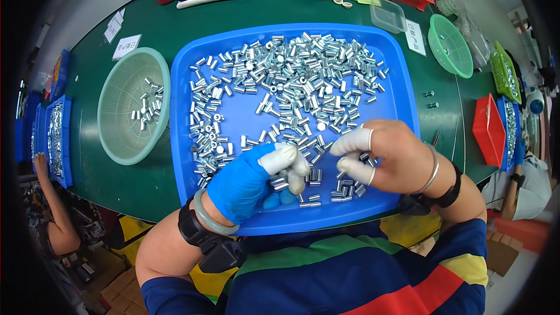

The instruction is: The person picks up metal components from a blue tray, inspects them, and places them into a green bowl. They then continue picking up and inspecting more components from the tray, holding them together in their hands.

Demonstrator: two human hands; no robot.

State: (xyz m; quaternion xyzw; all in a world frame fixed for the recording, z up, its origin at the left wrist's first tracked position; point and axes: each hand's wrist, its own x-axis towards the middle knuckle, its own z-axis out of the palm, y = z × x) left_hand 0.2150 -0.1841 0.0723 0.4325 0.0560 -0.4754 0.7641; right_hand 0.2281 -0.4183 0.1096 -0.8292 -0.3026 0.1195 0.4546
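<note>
Tray [179,116]: blue, shallow, rounded at the corners, set on a green table [137,184] directly before the wearer.
Metal pieces [291,87]: short, silvery, cylindrical, many with a flanged end; densely scattered over the far half of the tray and down its left side, with smaller groups below and between the hands; bare blue floor exposed left of centre.
Left hand [248,176]: blue-gloved, white covers over thumb and fingertips; held above the near part of the tray; thumb and covered fingertips drawn close together, lower fingers curled; metal pieces visible just beside the curled fingers, grip on any of them impossible to make out.
Right hand [396,153]: ungloved, white covers on thumb and forefinger; above the near right part of the tray, pointed toward the left hand; thumb and forefinger slightly parted at the tips, remaining fingers largely hidden.
Wrists: pale green bangle [211,217] on the left, silver bangle [433,169] on the right.
Pale green colander [114,102]: left of the tray, with a small cluster of metal pieces inside.
Bright green basket [435,38]: beyond the tray's far right corner.
Red bin [489,131]: near the table's right edge.
</note>
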